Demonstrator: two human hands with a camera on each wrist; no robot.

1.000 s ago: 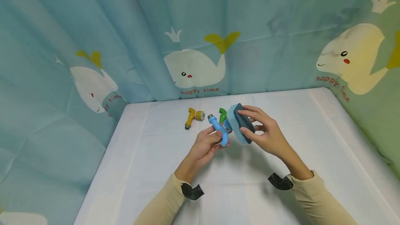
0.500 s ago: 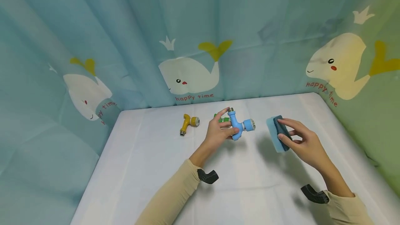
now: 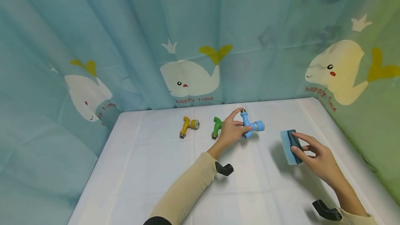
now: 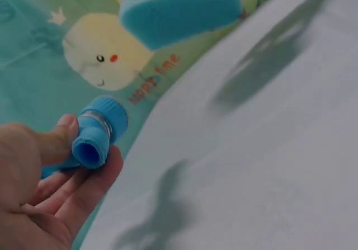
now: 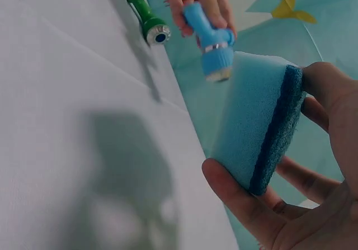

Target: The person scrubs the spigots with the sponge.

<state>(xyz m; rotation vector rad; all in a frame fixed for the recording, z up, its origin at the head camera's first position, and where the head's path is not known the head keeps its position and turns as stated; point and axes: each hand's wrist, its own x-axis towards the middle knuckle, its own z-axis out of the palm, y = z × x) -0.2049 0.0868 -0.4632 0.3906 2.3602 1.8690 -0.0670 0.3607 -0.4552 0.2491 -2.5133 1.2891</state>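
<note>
My left hand (image 3: 231, 130) grips a blue toy-like faucet (image 3: 247, 126) by its body, near the back of the table. In the left wrist view the open spout of the blue faucet (image 4: 89, 151) faces the camera. Shadows below show that both held things are off the cloth. To the right, my right hand (image 3: 323, 160) pinches a sponge (image 3: 288, 148) between thumb and fingers. The sponge (image 5: 254, 116) has a light blue foam side and a dark blue scouring side. A green faucet (image 3: 217, 127) lies just left of my left hand, which partly hides it.
A yellow faucet (image 3: 186, 126) lies farther left on the white table cloth (image 3: 150, 169). A blue-green curtain (image 3: 137, 44) printed with whales stands along the back edge and both sides of the table.
The blue faucet and sponge were together a second ago and are now apart. My left hand has carried the faucet right; my right hand has drawn the sponge right and nearer.
</note>
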